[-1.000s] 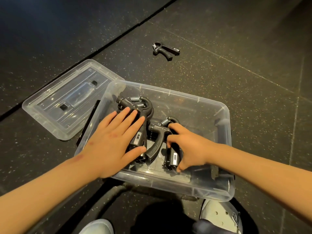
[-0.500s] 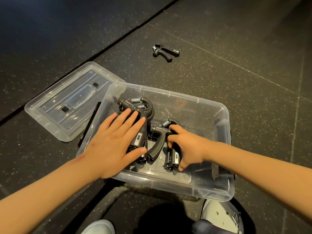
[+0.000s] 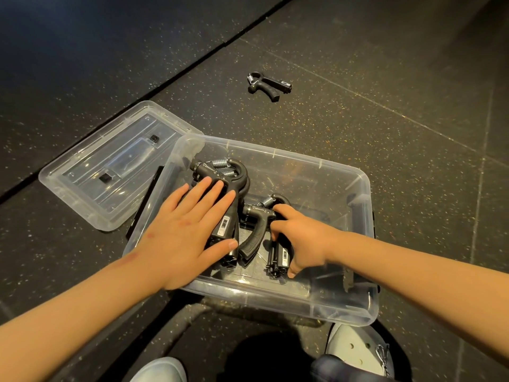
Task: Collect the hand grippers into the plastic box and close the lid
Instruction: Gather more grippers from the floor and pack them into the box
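Note:
A clear plastic box stands open on the dark floor. Inside it lie black hand grippers with steel springs. My left hand rests flat, fingers straight, on the left stack of grippers. My right hand curls its fingers and thumb round the handle of the right hand gripper, low in the box. One more hand gripper lies alone on the floor beyond the box. The clear lid lies upside down on the floor to the left, its corner tucked under the box.
The floor is dark speckled rubber tiles with seams. My two light shoes stand just below the box's near edge. A black latch hangs on the box's right end.
Both hands stay on the grippers in the box. The right hand has shifted slightly on its gripper; the left hand has not visibly moved.

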